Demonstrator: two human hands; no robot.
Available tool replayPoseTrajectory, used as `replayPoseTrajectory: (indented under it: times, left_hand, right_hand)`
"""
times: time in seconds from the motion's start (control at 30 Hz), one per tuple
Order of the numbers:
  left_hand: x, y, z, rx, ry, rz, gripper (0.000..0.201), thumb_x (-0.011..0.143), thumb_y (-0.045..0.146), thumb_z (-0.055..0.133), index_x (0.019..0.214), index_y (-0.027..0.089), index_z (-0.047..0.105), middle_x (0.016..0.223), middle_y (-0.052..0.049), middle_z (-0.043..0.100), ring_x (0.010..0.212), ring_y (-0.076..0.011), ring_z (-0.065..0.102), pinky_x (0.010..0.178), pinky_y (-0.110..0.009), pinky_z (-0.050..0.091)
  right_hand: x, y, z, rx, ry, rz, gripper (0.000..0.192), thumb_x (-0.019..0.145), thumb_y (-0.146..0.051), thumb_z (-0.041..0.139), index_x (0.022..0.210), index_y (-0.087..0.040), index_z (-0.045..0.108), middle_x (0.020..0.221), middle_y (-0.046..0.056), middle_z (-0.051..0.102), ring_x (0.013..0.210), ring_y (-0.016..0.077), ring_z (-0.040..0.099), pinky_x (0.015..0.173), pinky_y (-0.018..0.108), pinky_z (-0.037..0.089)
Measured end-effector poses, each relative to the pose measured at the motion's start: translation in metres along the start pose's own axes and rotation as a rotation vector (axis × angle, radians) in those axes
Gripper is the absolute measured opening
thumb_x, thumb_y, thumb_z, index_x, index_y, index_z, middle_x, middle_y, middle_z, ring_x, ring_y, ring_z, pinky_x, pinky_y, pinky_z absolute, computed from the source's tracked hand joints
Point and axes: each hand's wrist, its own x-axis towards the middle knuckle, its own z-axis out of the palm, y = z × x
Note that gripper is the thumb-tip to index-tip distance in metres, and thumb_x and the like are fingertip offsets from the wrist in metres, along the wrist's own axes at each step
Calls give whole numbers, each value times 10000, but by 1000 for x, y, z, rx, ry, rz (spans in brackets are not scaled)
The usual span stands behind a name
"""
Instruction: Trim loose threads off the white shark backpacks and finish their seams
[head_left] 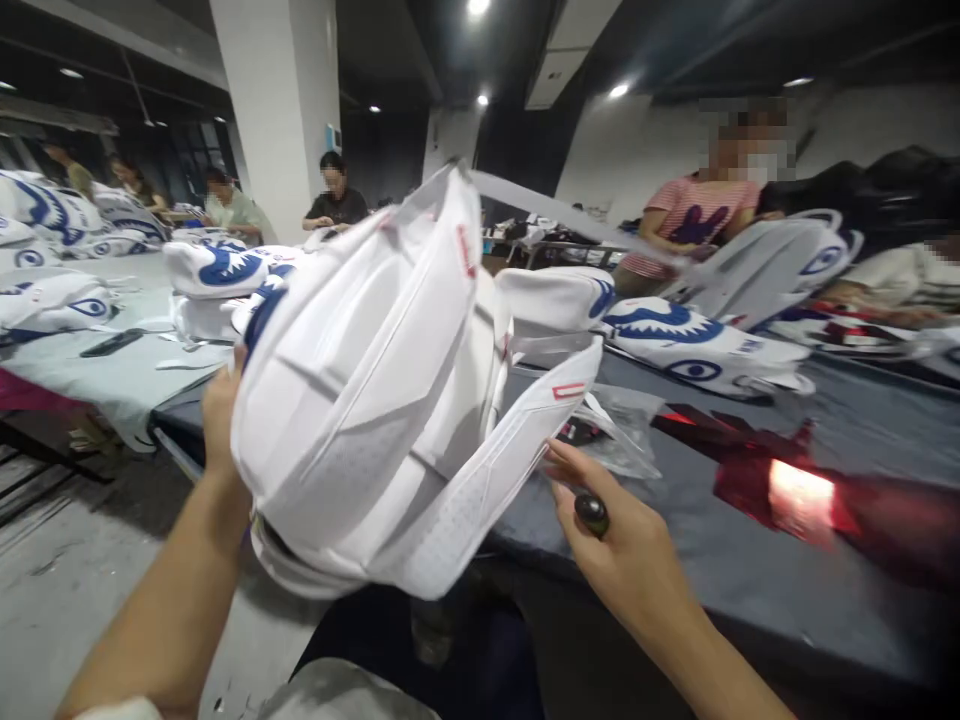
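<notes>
A white backpack is raised in front of me, its back panel and shoulder straps facing me. My left hand grips its left side, the fingers mostly hidden behind it. One padded shoulder strap with a red stitched mark juts to the right, and a thin webbing strap trails from the top. My right hand is closed around a tool with a dark rounded handle end; the tool's working end is hidden. Its fingertips are at the edge of the padded strap.
On the dark-covered table lie a clear plastic bag, shiny red sheet material and a white-and-blue shark-patterned backpack. More backpacks and a phone are on the pale table at left. A co-worker stands across the table; others work farther back.
</notes>
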Motion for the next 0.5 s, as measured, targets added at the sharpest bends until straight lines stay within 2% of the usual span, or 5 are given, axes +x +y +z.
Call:
replayPoseTrajectory:
  times: [0.13,0.23,0.33,0.4,0.5]
  left_hand:
    - [-119,-116,28,0,-279,-149,533,876,581,327,1017,196,666,853,-95,737,820,-303,709,699,-483,591]
    - [-159,-162,26,108,-249,106,647,871,552,342,1473,327,420,1396,-104,607,1267,-394,588,896,-599,553]
    - [-154,-150,38,132,-421,807,725,915,364,386,1591,406,127,1613,-12,361,1473,-294,377,1172,-538,394]
    - [-145,-131,66,232,-631,1177,706,933,250,419,1597,338,196,1580,-54,414,1466,-273,393,1221,-515,324]
    - [-139,-118,115,420,-717,1324,563,975,266,443,1533,211,395,1556,-117,434,1469,-290,384,1206,-496,316]
  right_hand:
    - [-31,-7,-2,-386,51,-121,463,808,-66,473,1234,-134,640,1218,180,669,1126,324,635,893,467,556]
    - [-44,-24,32,-536,-58,-242,450,791,-39,504,1209,-89,663,1342,253,578,1213,394,553,903,531,518]
    - [-45,-49,76,-400,-352,-309,325,880,-69,514,1142,-138,692,1238,160,669,1120,271,612,936,419,503]
    - [-43,-56,92,-317,-481,-238,272,910,-52,488,1020,-157,714,1062,91,726,1027,204,644,921,339,490]
    - [-50,-35,81,-360,-414,43,315,895,18,414,876,-106,703,840,130,719,840,219,687,771,323,507]
